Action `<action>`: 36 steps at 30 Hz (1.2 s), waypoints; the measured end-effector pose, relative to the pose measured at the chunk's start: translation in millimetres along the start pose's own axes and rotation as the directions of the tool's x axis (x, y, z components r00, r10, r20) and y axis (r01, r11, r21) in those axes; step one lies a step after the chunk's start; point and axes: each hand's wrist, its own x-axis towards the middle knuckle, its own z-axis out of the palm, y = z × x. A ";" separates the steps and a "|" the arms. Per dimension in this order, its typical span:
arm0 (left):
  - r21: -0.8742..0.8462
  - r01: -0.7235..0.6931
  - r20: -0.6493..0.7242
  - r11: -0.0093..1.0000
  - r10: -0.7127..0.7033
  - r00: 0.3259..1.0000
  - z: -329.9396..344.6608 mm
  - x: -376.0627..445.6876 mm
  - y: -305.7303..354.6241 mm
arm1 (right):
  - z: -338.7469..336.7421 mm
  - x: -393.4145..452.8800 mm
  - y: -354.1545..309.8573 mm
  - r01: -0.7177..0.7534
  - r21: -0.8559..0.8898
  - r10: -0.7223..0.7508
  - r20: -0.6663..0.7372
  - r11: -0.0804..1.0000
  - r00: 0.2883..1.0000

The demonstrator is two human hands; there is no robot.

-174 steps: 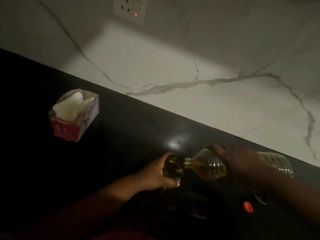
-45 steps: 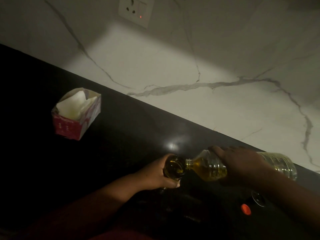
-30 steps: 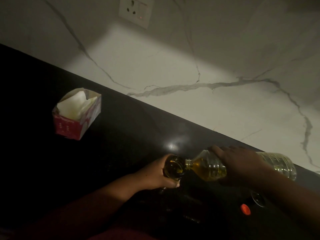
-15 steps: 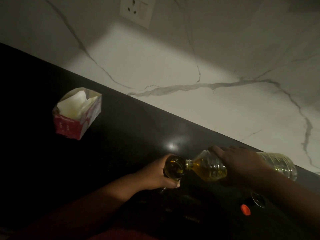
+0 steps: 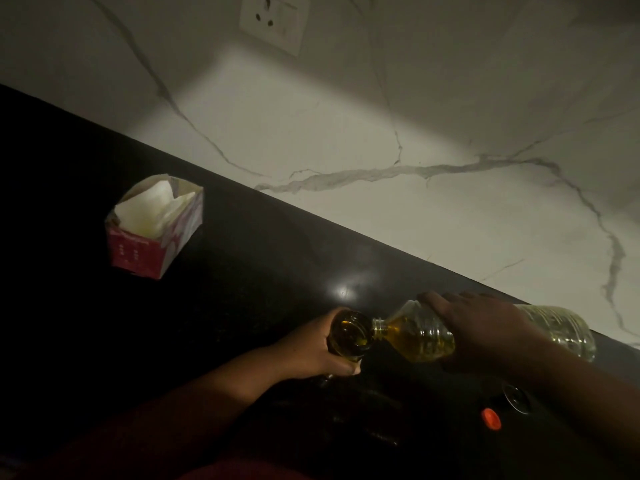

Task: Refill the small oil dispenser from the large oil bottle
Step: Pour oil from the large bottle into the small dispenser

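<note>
The small oil dispenser stands on the black counter, its open round mouth showing golden oil inside. My left hand is wrapped around its side. The large clear plastic oil bottle lies tipped nearly level, its neck touching the dispenser's rim, yellow oil pooled toward the neck. My right hand grips the bottle's middle from above. The bottle's far end sticks out past my hand.
A red cardboard box with white paper sits at the left of the counter. An orange cap and a small round lid lie on the counter under my right forearm. A marble wall with a socket backs the counter.
Both hands and both bottles have held the same pouring position. The view has shifted only slightly.
</note>
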 end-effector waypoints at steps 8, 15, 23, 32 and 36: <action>0.009 0.009 0.006 1.000 -0.009 1.000 -1.4 0.1 1.8 | -0.4 0.6 0.5 0.004 -0.008 -0.004 -0.003 1.000 1.000; 0.018 0.007 0.013 1.000 -0.007 1.000 -1.0 2.1 -2.5 | -0.2 0.7 -0.3 -0.006 -0.007 0.006 0.015 1.000 1.000; 0.029 -0.005 0.018 1.000 0.004 1.000 -2.0 2.0 -2.5 | -2.0 -0.4 -1.7 -0.010 -0.015 0.010 0.015 1.000 1.000; 0.008 -0.027 0.013 1.000 0.027 1.000 -1.6 3.1 -7.1 | -4.5 -0.1 -2.2 -0.002 0.002 0.002 0.020 1.000 1.000; 0.008 -0.020 0.012 1.000 0.020 1.000 -1.4 4.3 -8.8 | -5.4 0.4 -2.2 -0.002 0.004 0.002 0.026 1.000 1.000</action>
